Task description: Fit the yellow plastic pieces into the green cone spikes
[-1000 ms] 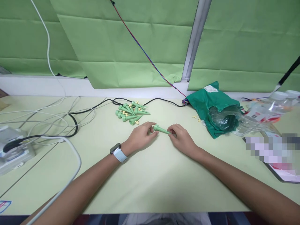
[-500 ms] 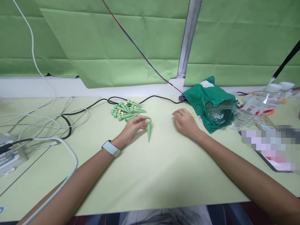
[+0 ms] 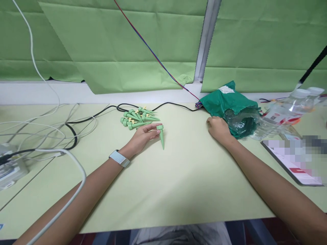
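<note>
My left hand [image 3: 141,139], with a watch strap at the wrist, pinches a green plant watering spike [image 3: 161,139] by its wide cap end; the tip points down toward me. Just behind that hand lies a pile of similar green spikes [image 3: 135,116], several of them fitted with small yellow valves. My right hand [image 3: 219,129] rests on the table at the left edge of a torn green plastic bag [image 3: 230,100]. Its fingers are curled down, covering the spot where small yellow pieces lay, and whatever is under the fingertips is hidden.
Clear plastic bottles [image 3: 286,109] stand right of the bag, with a tablet-like device [image 3: 288,163] in front of them. White cables and a power strip [image 3: 12,170] occupy the left side. A black cable [image 3: 168,103] runs along the table's back, below green curtains [image 3: 143,44].
My right hand has moved right, from the middle of the table to the bag's edge, over the small yellow pieces. My left hand keeps the spike, its tip swung slightly.
</note>
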Motion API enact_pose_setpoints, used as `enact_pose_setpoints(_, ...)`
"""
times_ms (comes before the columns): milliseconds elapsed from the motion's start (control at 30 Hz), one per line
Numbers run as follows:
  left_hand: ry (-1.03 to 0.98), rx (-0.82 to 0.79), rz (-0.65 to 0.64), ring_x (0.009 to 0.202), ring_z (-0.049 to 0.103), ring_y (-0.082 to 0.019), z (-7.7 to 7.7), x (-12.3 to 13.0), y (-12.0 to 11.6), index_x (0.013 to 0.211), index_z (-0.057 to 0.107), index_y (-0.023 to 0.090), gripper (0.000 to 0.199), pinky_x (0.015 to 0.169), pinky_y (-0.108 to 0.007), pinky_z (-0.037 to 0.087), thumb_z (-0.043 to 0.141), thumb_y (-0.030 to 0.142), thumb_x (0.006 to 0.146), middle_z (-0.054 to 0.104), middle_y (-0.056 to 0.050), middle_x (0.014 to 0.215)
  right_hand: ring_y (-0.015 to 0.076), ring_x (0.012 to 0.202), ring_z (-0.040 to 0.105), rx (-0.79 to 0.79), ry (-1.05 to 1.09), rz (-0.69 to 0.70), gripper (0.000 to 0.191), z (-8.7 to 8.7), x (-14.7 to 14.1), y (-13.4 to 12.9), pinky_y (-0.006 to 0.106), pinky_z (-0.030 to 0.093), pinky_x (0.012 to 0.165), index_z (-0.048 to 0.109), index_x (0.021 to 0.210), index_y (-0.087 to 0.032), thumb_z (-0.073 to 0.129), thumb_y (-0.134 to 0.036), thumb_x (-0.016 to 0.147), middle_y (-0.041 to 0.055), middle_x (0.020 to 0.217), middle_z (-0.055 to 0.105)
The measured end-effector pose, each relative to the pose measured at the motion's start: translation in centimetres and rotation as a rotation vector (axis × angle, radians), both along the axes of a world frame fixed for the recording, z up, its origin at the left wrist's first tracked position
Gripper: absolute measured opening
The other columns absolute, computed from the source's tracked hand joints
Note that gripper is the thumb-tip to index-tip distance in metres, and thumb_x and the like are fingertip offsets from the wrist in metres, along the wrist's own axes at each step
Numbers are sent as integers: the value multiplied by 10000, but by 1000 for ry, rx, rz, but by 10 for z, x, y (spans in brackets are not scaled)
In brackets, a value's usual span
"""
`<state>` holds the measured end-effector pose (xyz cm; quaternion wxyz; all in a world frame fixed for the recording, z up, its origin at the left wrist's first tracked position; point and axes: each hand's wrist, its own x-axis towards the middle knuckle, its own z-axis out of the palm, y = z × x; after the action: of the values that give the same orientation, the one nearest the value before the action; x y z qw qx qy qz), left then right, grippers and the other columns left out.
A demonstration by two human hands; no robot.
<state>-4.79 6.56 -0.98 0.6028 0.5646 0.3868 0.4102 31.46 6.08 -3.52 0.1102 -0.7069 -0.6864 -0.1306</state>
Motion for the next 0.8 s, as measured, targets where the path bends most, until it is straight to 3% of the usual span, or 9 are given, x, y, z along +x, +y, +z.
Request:
enact_pose_setpoints(100,4,0,5,907,605,-168,2,1,-1,1133,764,223,454,934,-370,494,864,318,700,667,-37,990,255,975,641,63,114,61,296,0,-2,-1,317,430,844,741,1057,-115,496,-78,894,170,1041,717)
enact_pose_setpoints(200,20,-3,10,895,601,-166,2,2,-1,1104,770,217,440,906,-352,495,870,324,689,670,-40,994,241,951,651,142,270,214,282,-2,-12,-4,316,456,837,750,1032,-135,512,-99,884,132,1010,728)
enact_pose_setpoints(367,32,7,14,910,613,-174,2,2,-2,1096,772,213,449,900,-349,509,880,329,676,689,-55,1041,175,779,635,114,669,497,274,-4,-54,-19,299,490,756,780,983,-178,566,-110,826,67,945,737)
enact_pose_setpoints(500,17,-30,10,922,631,-170,6,4,-5,1059,783,207,396,899,-336,532,880,294,685,696,-53,1054,167,779,647,-23,1082,528,200,-4,-95,-38,290,502,730,774,983,-191,652,-229,828,46,881,742)
enact_pose_setpoints(633,-36,-125,-8,908,673,-168,9,6,-8,1134,766,208,434,932,-347,543,862,204,711,723,-51,1025,198,836,688,-231,1457,446,216,-4,-118,-51,320,531,770,777,900,-166,774,-298,730,77,909,766)
enact_pose_setpoints(800,-68,-194,-157,963,701,-203,7,10,-13,1085,769,146,333,977,-378,536,833,188,761,751,-101,1032,210,837,706,-188,1522,449,240,0,-127,-59,340,543,791,801,914,-176,793,-335,734,75,901,778)
